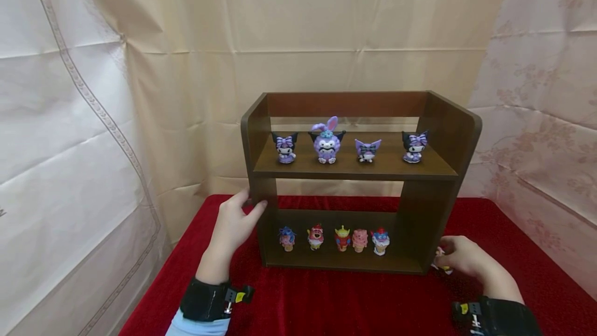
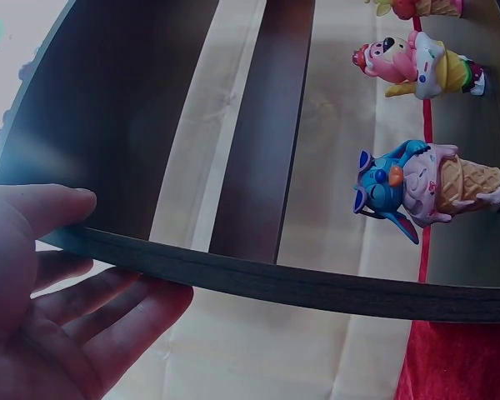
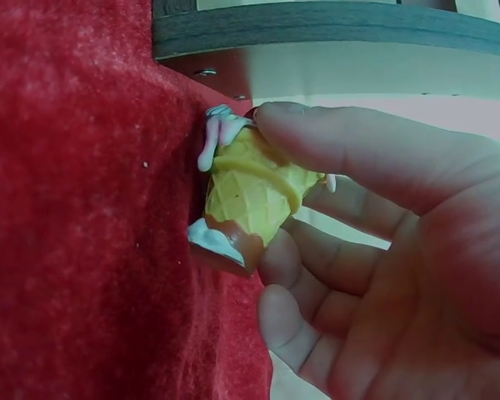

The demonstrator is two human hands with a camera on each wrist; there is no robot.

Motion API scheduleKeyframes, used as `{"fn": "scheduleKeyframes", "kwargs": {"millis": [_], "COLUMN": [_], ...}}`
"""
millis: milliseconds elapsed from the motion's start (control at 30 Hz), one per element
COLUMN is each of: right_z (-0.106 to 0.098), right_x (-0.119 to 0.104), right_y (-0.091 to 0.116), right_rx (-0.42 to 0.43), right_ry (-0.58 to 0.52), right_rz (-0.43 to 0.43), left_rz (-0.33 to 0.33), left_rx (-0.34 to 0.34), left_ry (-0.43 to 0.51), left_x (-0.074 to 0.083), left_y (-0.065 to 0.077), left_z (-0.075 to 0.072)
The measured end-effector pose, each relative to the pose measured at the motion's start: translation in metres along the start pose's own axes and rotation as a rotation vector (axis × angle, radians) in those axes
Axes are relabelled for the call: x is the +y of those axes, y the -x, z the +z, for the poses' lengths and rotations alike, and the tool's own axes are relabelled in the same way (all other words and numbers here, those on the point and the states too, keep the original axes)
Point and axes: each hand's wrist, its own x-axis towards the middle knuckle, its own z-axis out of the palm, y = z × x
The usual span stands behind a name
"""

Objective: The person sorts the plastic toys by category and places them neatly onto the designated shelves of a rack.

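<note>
My left hand [image 1: 233, 222] holds the left side panel of a brown wooden display shelf [image 1: 354, 175]. In the left wrist view its thumb [image 2: 62, 204] lies on the inner face, with the fingers on the outer side. Low beside the shelf's right side, my right hand [image 1: 466, 257] pinches a small ice-cream-cone figurine [image 3: 254, 187] between thumb and fingers. That figurine has a yellow waffle cone with pink and white parts, and it leans close over the red cloth. The thumb and fingers hide part of its top.
Several purple-and-black figurines [image 1: 326, 144] stand along the upper board. On the lower board is a row of cone figurines, among them a blue one with sunglasses [image 2: 392, 183] at the left end. Red velvet cloth [image 1: 322, 299] covers the table, and pale curtains [image 1: 354, 25] hang behind.
</note>
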Motion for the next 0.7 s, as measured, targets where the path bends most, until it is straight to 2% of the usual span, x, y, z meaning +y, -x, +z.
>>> {"fn": "scheduleKeyframes", "kwargs": {"millis": [200, 433, 700], "right_z": [-0.006, -0.019, -0.035], "right_x": [0.002, 0.002, -0.011], "right_y": [0.004, 0.011, 0.025], "right_rx": [0.030, 0.123, 0.195], "right_ry": [0.018, 0.068, 0.076], "right_rz": [0.000, 0.011, 0.018], "left_rz": [0.005, 0.006, 0.008], "left_rx": [-0.007, -0.007, -0.005], "left_ry": [0.008, 0.008, 0.008], "left_x": [0.000, 0.000, -0.001], "left_y": [0.000, 0.000, 0.000], "left_z": [0.000, 0.000, 0.000]}}
